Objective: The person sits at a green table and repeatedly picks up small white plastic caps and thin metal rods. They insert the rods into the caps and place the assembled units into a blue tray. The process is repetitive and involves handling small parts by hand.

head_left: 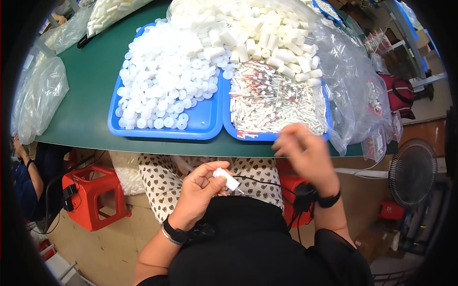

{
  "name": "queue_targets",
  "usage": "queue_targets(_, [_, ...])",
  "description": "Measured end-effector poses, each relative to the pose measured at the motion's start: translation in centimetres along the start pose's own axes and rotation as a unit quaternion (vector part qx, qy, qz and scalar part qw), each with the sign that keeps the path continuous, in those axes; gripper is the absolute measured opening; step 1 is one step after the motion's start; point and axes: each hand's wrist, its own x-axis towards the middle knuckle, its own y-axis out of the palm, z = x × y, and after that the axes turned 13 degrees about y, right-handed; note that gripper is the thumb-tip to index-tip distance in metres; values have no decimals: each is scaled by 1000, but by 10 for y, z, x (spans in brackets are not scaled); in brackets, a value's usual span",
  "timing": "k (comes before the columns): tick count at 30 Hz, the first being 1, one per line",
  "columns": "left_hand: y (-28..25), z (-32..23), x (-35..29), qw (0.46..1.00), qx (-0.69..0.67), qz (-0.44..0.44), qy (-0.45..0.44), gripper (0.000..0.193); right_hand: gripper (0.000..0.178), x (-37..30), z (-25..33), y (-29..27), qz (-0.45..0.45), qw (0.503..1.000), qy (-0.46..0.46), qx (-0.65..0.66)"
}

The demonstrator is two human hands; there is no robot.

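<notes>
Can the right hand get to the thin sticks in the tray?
Probably yes: the right hand hangs at the near edge of the blue tray, and the thin sticks lie uncovered just beyond it.

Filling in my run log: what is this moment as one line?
left hand: holds small white tube | right hand: blurred, at right blue tray edge | left blue tray: white caps

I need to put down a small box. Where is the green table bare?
Bare green table lies between the clear bags on the left and the left blue tray. The trays and big bag crowd the right.
</notes>
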Motion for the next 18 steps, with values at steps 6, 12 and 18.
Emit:
queue_targets(6, [6, 2, -3, 996, -84, 22, -20, 31, 10, 54, -61, -104, -330, 798, -63, -500])
queue_targets(12, [2, 0, -3, 997, -34, 60, -26, 26, 24, 67, -70, -109, -272, 777, 76, -563])
queue_targets(18, [-3, -4, 2, 994, -99, -33, -36, 27, 24, 29, -26, -78, -337, 873, -62, -348])
